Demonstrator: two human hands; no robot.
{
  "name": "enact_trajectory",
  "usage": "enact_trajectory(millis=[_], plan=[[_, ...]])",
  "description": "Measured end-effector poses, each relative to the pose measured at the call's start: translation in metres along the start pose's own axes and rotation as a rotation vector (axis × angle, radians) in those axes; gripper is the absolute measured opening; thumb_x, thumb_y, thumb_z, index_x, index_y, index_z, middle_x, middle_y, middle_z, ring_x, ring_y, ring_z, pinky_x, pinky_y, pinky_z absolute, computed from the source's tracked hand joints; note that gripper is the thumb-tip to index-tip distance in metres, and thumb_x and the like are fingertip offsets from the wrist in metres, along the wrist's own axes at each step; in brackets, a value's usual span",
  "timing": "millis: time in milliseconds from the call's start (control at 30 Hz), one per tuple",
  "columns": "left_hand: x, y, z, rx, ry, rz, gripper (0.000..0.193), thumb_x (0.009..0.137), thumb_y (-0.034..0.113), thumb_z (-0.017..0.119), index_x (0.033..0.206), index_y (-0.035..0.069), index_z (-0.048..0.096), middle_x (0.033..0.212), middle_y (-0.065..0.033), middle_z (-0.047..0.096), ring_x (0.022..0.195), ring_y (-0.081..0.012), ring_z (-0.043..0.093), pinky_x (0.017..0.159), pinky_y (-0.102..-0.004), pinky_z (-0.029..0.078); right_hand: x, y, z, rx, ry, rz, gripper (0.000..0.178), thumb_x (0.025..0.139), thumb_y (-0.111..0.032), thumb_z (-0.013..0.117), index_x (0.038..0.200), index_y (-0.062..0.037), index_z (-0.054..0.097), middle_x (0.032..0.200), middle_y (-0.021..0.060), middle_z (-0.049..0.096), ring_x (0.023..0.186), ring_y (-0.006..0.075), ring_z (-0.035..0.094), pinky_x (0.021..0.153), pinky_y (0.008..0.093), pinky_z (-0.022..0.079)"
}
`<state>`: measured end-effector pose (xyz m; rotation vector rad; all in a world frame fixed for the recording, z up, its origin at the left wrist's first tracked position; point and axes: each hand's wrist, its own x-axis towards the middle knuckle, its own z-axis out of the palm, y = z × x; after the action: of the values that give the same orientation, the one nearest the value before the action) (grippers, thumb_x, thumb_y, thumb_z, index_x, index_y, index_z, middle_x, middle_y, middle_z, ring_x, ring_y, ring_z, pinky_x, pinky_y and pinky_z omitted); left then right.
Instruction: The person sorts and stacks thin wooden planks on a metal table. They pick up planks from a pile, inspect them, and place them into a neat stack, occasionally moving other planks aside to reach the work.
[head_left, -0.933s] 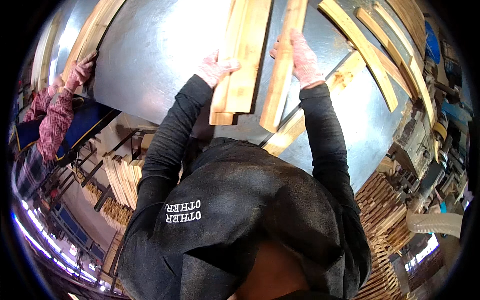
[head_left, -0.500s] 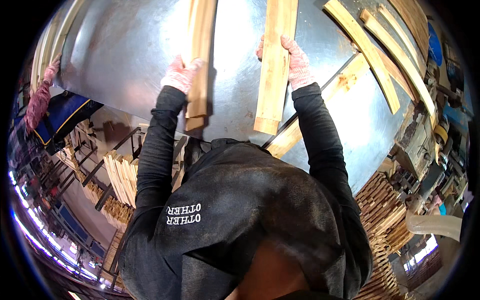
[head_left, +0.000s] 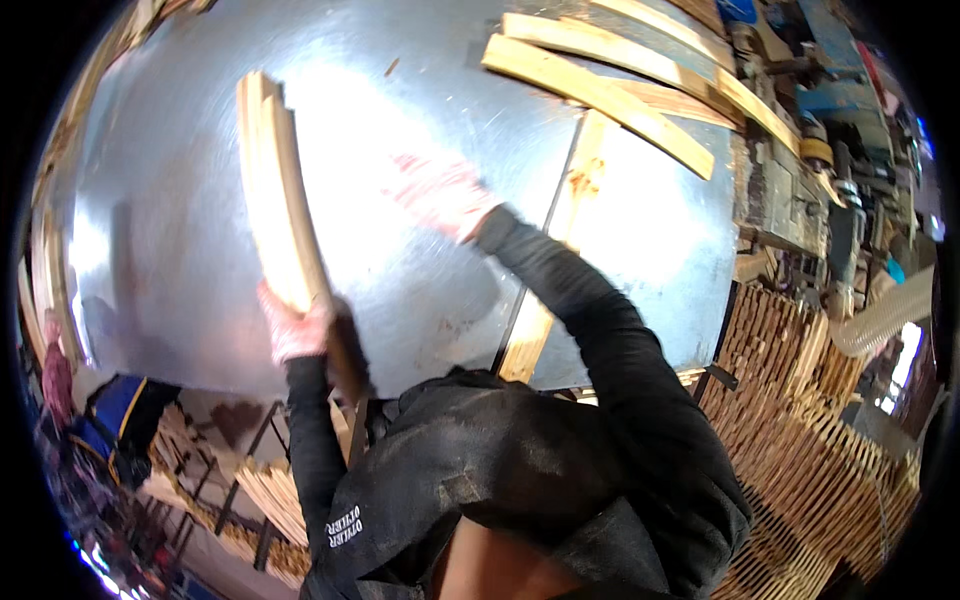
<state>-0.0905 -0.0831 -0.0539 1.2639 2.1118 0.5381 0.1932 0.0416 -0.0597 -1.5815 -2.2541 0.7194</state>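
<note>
A narrow stack of pale wooden boards (head_left: 272, 200) extends away from me on the left half of a shiny metal table (head_left: 400, 300). My left hand (head_left: 295, 328), in a pink-and-white knit glove, grips its near end, with the thumb along one side. My right hand (head_left: 440, 192), gloved alike, is over the middle of the table, to the right of the stack and apart from it. Motion blurs its fingers, but they look stretched out and hold nothing. How many boards are in the stack is hard to tell.
Several curved wooden strips (head_left: 605, 100) lie at the far right. Another board (head_left: 528, 340) lies along a dark seam in the table. Big piles of cut wood (head_left: 800, 400) stand at the lower right, near a ribbed hose (head_left: 885, 312). Another person's arm (head_left: 57, 380) shows at the left edge.
My right hand has let go of the boards it held and moved left, empty. The left hand now grips the stack's near end. The whole view has swung, shifting the table in it.
</note>
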Motion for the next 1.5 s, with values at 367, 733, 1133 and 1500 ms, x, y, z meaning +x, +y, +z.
enact_trajectory(millis=[367, 733, 1133, 1500], plan=[[0.009, -0.009, -0.070, 0.737, 0.260, 0.290, 0.089, 0.080, 0.031, 0.074, 0.151, 0.007, 0.025, 0.142, -0.0229, 0.044, 0.130, -0.0385, 0.044, 0.104, -0.0433, 0.040, -0.028, 0.220, -0.178, -0.578, -0.107, 0.493, 0.090, 0.081, -0.060, 0.061, 0.146, -0.0031, 0.033, 0.139, 0.0229, 0.047, 0.130, 0.0374, 0.045, 0.108, 0.0470, 0.035], [-0.015, 0.220, 0.155, -0.843, -0.703, 0.009, 0.041, 0.085, 0.021, 0.071, 0.118, 0.000, 0.060, 0.096, -0.0069, 0.067, 0.082, -0.0161, 0.064, 0.074, -0.0315, 0.053, -0.027, 0.082, -0.162, 0.189, 0.648, 0.162, 0.047, 0.087, -0.041, 0.063, 0.113, -0.0029, 0.055, 0.101, 0.0172, 0.060, 0.094, 0.0364, 0.060, 0.079, 0.0420, 0.049], [0.032, 0.055, 0.072, 0.173, -0.130, 0.129, 0.049, 0.083, 0.036, 0.070, 0.111, -0.003, 0.061, 0.103, -0.0234, 0.068, 0.098, -0.0381, 0.065, 0.085, -0.0413, 0.049, -0.175, 0.075, -0.033, 0.606, 0.673, 0.795, 0.112, 0.070, -0.015, 0.085, 0.152, -0.0010, 0.011, 0.147, 0.0255, 0.032, 0.131, 0.0324, 0.042, 0.109, 0.0403, 0.037], [0.015, -0.004, 0.037, 0.408, -0.046, 0.034, 0.046, 0.086, 0.039, 0.064, 0.114, 0.002, 0.058, 0.101, -0.0243, 0.067, 0.099, -0.0421, 0.063, 0.084, -0.0467, 0.049, -0.193, 0.035, 0.029, 0.998, -0.150, 0.581, 0.049, 0.083, -0.013, 0.072, 0.127, 0.0029, 0.055, 0.108, 0.0091, 0.066, 0.095, 0.0164, 0.059, 0.087, 0.0289, 0.048]])
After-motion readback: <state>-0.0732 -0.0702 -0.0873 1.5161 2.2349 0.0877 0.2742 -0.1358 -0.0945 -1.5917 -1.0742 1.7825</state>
